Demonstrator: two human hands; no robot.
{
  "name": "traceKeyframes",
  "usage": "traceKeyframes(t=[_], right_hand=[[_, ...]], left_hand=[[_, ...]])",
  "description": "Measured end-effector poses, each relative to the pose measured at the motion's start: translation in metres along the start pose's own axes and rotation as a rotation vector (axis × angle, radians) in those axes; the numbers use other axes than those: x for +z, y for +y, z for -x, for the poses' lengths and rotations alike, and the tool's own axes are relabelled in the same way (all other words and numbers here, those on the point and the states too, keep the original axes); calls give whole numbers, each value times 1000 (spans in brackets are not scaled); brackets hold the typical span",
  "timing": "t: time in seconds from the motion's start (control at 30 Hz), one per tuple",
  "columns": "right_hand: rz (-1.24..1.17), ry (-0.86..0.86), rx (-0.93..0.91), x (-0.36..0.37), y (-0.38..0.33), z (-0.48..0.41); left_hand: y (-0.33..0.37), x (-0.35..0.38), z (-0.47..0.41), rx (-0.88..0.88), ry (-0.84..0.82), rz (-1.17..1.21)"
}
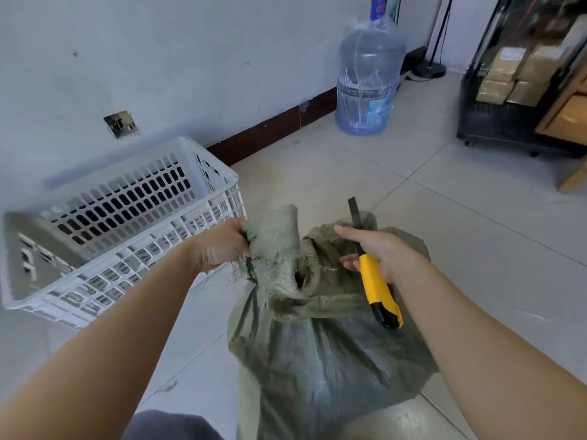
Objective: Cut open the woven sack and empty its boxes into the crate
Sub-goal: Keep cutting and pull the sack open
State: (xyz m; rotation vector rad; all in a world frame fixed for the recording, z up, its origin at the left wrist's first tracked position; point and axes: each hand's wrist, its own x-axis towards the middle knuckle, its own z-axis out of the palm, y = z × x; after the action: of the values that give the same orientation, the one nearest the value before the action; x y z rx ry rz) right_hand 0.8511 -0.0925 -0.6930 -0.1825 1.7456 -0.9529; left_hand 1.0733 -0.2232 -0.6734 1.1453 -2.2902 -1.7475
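The white slotted crate (127, 268) sits at the left by the wall, with no boxes visible in it. The left hand (219, 246) grips the bunched neck of the woven sack (317, 360), which stands full on the floor tiles. The right hand (381, 252) is wrapped round a yellow utility knife (376, 281), blade up. Emptying looks not yet started. The water jug (368, 77) label is unreadable.

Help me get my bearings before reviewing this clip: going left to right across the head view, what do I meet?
Crate → left hand → top of the sack it grips → right hand holding the knife → black cart. The water jug is left out: it stands above the right hand.
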Motion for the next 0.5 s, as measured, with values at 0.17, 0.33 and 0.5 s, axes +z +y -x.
traceKeyframes(t=[0.17,0.33,0.5], right_hand=[[-10,-249,-1,30,-4,12],[227,20,-161,46,11,6],[-322,52,-344,17,-22,4]], left_hand=[[-12,6,12,17,158,-17],[-21,22,26,-62,-25,-365],[-44,-6,35,-227,-70,-888]])
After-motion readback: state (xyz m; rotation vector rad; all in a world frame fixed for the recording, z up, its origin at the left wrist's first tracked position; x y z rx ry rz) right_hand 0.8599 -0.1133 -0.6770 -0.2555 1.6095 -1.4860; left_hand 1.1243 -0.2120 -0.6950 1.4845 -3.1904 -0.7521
